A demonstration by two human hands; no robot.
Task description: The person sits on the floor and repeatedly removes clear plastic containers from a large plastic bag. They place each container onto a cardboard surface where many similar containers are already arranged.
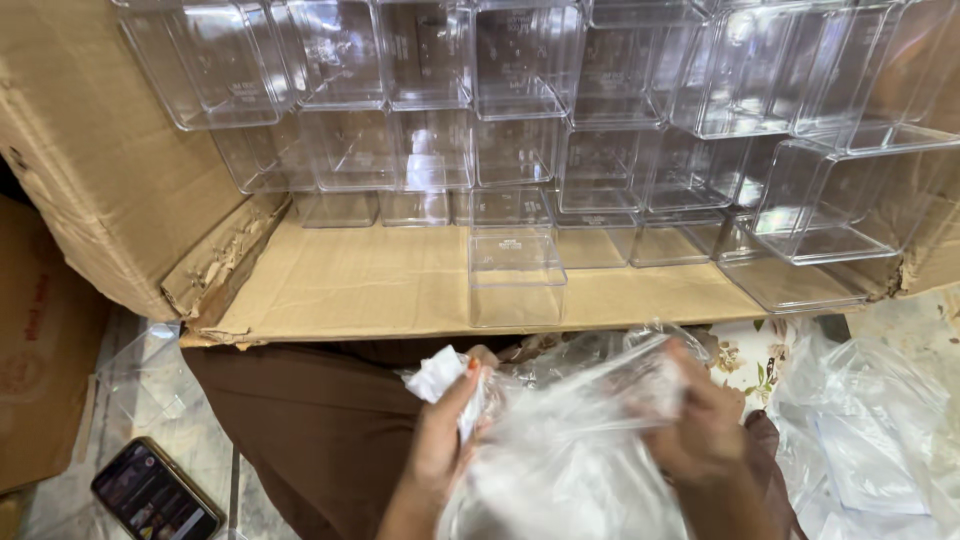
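Left hand (440, 440) pinches a crumpled white paper wad (437, 377) clear of the thin transparent plastic bag (570, 450); right hand (700, 425) clutches the bag's film, steadying it; stacked clear plastic boxes (520, 140) fill the brown cardboard carton (110, 170) above.

You've got a big cardboard box (330, 285) lying on its side, flap torn at the left, with clear plastic containers (520, 120) stacked in rows inside it. One lone clear container (516, 278) sits out front on the flap. There's a phone (155, 495) on the floor at lower left, screen lit, and loose plastic wrappers (880, 440) piled at right.
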